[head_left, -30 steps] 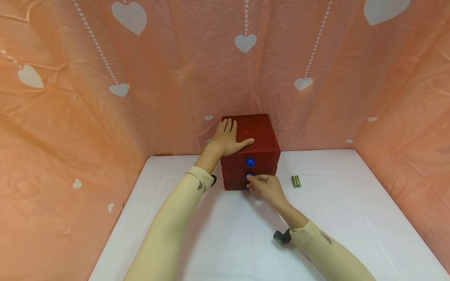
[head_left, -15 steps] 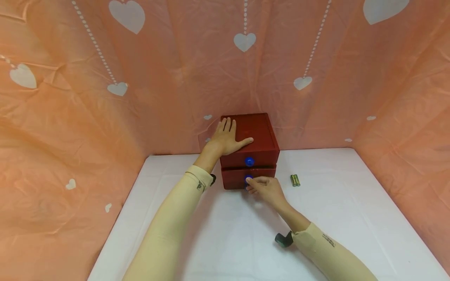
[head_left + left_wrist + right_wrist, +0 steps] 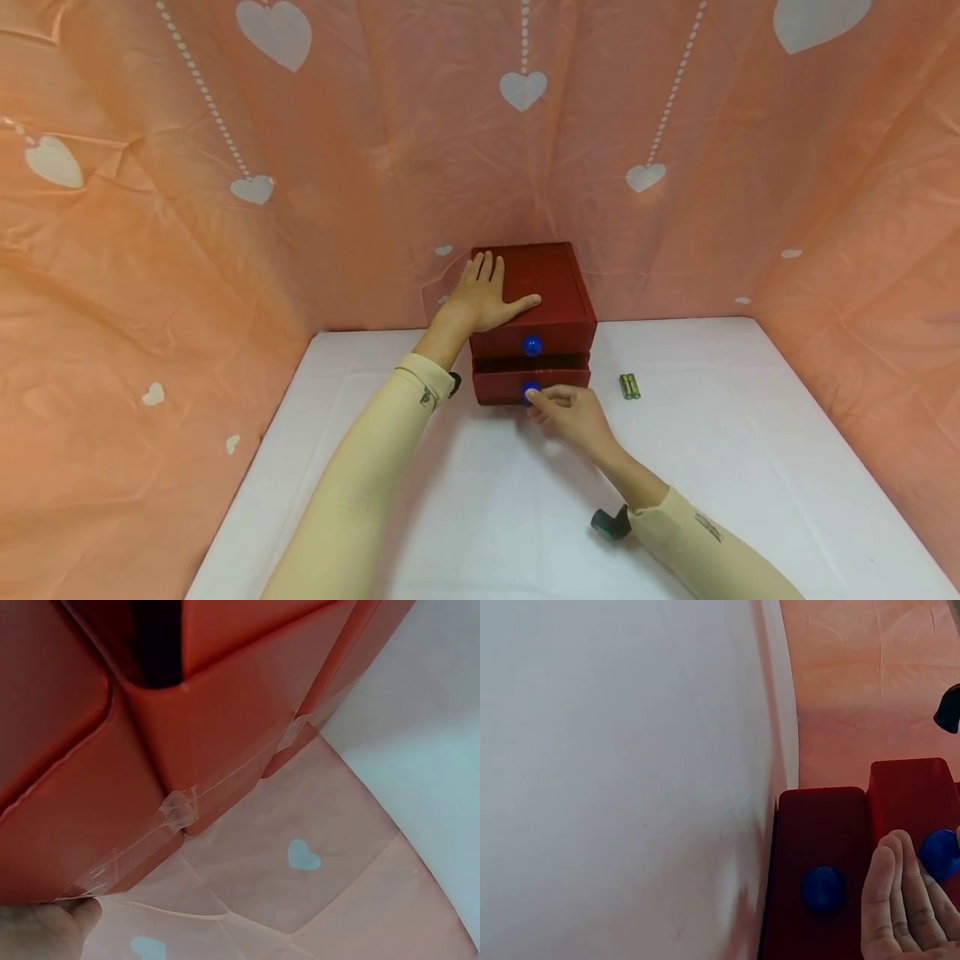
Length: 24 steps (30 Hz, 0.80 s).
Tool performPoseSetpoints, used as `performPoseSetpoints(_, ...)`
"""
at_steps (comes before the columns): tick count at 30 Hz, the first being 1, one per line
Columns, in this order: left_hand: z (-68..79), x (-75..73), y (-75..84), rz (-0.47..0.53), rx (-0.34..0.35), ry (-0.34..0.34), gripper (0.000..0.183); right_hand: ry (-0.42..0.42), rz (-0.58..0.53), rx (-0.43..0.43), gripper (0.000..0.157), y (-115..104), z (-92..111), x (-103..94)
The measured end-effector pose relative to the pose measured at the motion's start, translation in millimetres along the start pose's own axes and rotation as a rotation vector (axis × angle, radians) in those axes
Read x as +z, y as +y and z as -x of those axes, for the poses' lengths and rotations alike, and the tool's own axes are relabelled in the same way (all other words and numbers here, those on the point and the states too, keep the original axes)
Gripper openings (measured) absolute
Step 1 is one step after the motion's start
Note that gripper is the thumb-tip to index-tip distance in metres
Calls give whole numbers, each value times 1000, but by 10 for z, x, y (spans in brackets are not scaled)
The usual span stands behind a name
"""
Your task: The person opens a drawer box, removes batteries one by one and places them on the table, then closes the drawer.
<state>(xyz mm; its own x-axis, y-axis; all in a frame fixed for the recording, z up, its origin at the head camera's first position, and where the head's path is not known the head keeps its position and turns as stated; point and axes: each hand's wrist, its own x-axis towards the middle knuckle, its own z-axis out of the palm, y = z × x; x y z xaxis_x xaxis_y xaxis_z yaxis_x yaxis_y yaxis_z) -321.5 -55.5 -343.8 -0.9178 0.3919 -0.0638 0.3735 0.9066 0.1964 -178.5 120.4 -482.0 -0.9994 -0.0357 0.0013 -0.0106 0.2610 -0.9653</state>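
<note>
A small red chest of drawers (image 3: 555, 283) stands against the back of the table. My left hand (image 3: 483, 302) rests on its top with the fingers spread and the thumb out to the side. My right hand (image 3: 577, 417) pinches the round blue knob (image 3: 939, 855) of the middle drawer (image 3: 498, 385), which sticks out partway from the chest. A dark gap shows above that drawer. The top drawer's blue knob (image 3: 532, 346) is untouched. In the right wrist view the bottom drawer (image 3: 821, 832) sits further back, its blue knob (image 3: 823, 889) free.
Two green-and-gold batteries (image 3: 630, 386) lie side by side on the white tabletop (image 3: 480, 517), right of the chest. An orange-pink cloth (image 3: 405, 167) with white hearts hangs behind and at both sides. Clear tape (image 3: 178, 810) runs along the chest's surface in the left wrist view.
My right hand has drawn the middle drawer outward, toward me, and the gap above it has widened. The left hand stays on the chest's top.
</note>
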Motion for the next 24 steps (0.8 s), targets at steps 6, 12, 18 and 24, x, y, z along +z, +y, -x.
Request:
performPoseSetpoints(6, -11, 0, -4, -8, 3, 1, 111, -1, 5, 0, 38, 21, 40, 1)
performPoseSetpoints(12, -15, -3, -10, -3, 2, -5, 111, 0, 19, 3, 40, 24, 101, 6)
performPoseSetpoints(18, -20, -1, -16, -6, 5, -7, 111, 11, 27, 10, 38, 12, 171, 18)
performPoseSetpoints(24, -15, -6, -17, -2, 5, -8, 111, 6, 3, 2, 36, 18, 224, 28)
